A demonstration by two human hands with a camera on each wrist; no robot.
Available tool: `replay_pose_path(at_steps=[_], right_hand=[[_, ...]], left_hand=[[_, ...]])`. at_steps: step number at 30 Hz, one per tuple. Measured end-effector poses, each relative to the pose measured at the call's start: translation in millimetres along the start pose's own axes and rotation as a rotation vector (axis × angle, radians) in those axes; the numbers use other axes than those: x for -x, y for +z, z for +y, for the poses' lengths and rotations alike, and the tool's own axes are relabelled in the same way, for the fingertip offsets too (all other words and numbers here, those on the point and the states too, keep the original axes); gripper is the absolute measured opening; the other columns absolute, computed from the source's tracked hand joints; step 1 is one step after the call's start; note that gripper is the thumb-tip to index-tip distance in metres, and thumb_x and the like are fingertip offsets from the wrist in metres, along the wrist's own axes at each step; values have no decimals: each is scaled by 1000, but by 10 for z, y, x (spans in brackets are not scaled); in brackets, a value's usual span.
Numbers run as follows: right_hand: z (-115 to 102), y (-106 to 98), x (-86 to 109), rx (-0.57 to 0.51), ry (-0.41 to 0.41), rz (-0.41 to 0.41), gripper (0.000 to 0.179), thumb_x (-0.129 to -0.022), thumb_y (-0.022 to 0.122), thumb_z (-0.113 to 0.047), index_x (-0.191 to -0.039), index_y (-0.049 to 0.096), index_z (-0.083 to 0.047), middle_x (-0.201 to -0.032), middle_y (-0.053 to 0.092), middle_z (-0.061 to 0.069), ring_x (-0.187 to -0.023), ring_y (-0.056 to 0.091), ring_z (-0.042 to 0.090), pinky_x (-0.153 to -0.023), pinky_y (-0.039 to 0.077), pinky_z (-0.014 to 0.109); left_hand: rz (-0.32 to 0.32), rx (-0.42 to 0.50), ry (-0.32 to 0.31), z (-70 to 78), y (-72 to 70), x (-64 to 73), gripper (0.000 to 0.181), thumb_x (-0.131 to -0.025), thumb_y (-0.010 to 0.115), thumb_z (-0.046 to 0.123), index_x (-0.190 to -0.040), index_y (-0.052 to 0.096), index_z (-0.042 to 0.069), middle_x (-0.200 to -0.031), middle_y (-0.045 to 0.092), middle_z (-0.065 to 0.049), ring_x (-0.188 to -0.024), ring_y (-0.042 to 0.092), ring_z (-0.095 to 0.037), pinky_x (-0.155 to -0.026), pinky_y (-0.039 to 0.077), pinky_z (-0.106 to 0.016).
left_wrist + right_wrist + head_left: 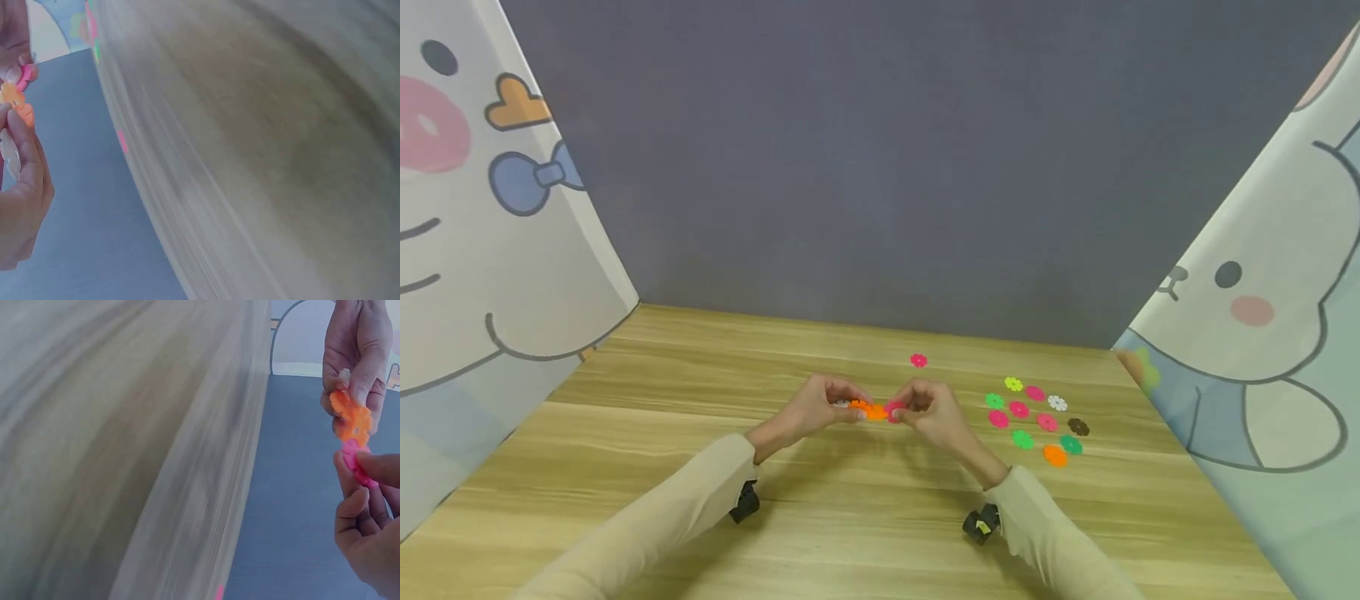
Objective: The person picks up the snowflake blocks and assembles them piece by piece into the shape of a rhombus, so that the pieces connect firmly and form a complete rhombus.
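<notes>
Hands above tabletop [865,517]: left hand [815,408] fingers pinch orange discs [353,419]; right hand [934,412] fingers pinch pink disc [355,464]. Judgement: align slots edge-on, push straight, avoid twist.

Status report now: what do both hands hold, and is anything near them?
Left hand pinches orange flower pieces. Right hand pinches pink flower piece, touching the orange. Loose flower pieces lie right of the hands on wooden table, apart.
</notes>
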State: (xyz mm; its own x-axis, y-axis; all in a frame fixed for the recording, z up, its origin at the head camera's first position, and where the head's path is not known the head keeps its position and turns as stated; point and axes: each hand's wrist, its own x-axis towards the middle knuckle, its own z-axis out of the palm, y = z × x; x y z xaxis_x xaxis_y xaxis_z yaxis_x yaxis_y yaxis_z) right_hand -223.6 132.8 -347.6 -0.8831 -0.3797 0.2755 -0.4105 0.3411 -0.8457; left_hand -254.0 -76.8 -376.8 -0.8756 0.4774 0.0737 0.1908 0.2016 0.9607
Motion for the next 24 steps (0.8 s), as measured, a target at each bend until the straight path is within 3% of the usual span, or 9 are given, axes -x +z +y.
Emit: replay_pose_path(at_steps=[7,12,15,20,24], right_hand=[[13,9,-2,-37,-20,19,8,-78,63,10,-85,61,13,-81,64,29,-60,57,5,-52,44,15],[94,-18,-36,-34,-46,-3,9,-78,64,9,-87,61,11,-81,64,28,-63,61,28,-54,49,20],[220,-26,-67,-21,-66,-6,10,-79,65,6,-88,62,9,-81,64,26,-66,60,37,-55,49,19],[364,-45,-109,24,-78,-51,13,-80,67,-1,-92,63,2,-85,66,19,-71,63,27,-59,50,19],[374,-105,-159,70,-108,-105,18,-81,67,-5,-98,63,-1,-93,66,15,-83,62,25,-66,50,24]], left_hand=[[3,3,-10,38,-28,-3,23,-79,71,10,-101,69,3,-98,69,-12,-80,64,-11,-74,55,-30],[-4,16,-33,45,-62,-21,22,-79,70,8,-101,68,5,-99,68,-10,-80,64,-13,-80,54,-41],[-10,1,-22,30,-66,-30,23,-80,70,9,-101,68,5,-99,69,-9,-80,64,-12,-78,54,-37],[-2,-18,-10,-24,-69,-29,25,-78,72,14,-101,68,5,-97,69,-8,-79,63,-11,-73,53,-28],[26,5,-29,-61,-92,-9,26,-79,72,16,-102,68,7,-100,67,-7,-80,63,-12,-74,53,-29]])
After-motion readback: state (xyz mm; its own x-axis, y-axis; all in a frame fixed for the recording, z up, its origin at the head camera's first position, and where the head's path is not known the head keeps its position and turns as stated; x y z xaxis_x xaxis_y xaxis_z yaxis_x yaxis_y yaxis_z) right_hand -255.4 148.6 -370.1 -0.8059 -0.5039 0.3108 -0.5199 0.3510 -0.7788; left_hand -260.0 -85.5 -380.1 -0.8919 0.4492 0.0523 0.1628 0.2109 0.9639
